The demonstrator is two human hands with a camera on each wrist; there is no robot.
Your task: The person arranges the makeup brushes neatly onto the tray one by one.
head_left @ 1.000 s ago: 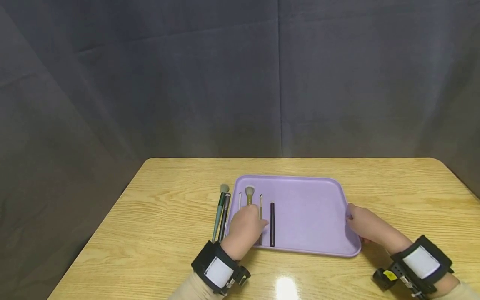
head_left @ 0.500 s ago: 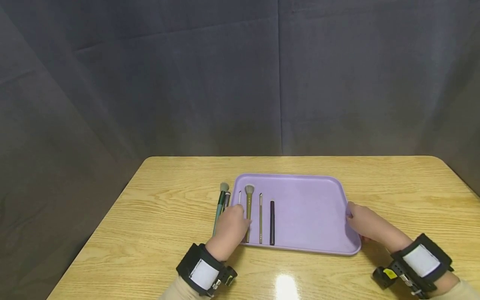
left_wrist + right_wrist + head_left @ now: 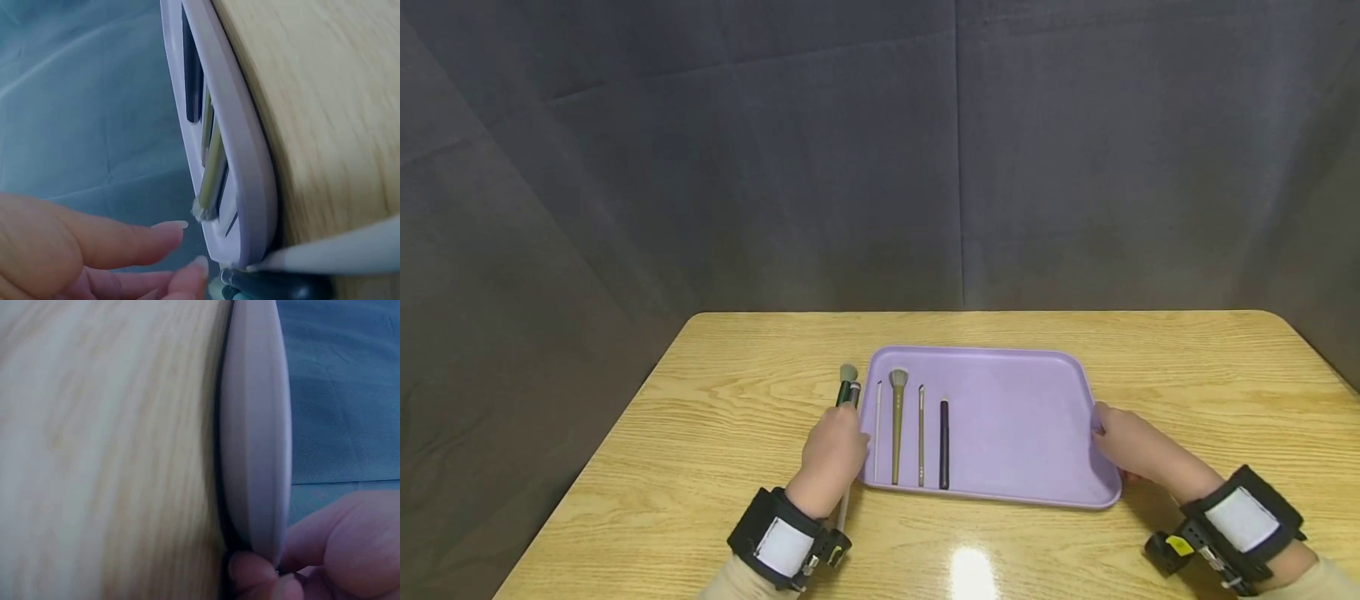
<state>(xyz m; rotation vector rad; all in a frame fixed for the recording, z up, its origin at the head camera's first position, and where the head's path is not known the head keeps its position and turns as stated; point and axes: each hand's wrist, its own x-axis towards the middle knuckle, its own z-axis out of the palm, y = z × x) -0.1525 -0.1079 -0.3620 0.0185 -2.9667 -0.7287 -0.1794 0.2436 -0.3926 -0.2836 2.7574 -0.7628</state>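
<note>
My right hand [image 3: 1123, 442] pinches the right rim of the lilac tray [image 3: 1015, 425]; the right wrist view shows fingertips at the tray's edge [image 3: 262, 425]. Several slim makeup brushes lie side by side in the tray's left part: a thin white one [image 3: 877, 433], an olive one with a fluffy head [image 3: 897, 425], a thin olive one [image 3: 921, 433] and a dark one [image 3: 944, 442]. Just left of the tray, my left hand [image 3: 833, 442] is over a green brush [image 3: 847, 373] and a black brush [image 3: 854, 390], hiding their handles. Its fingertips [image 3: 172, 234] are apart with nothing between them.
A white handle [image 3: 843, 510] sticks out below my left hand, close to the tray's left side. Wooden table [image 3: 730, 417] surrounds the tray, and a dark grey cloth [image 3: 820, 167] hangs behind it.
My left hand has moved left, from over the brushes in the tray to the brushes beside it. The white handle has come into view. My right hand stays on the rim.
</note>
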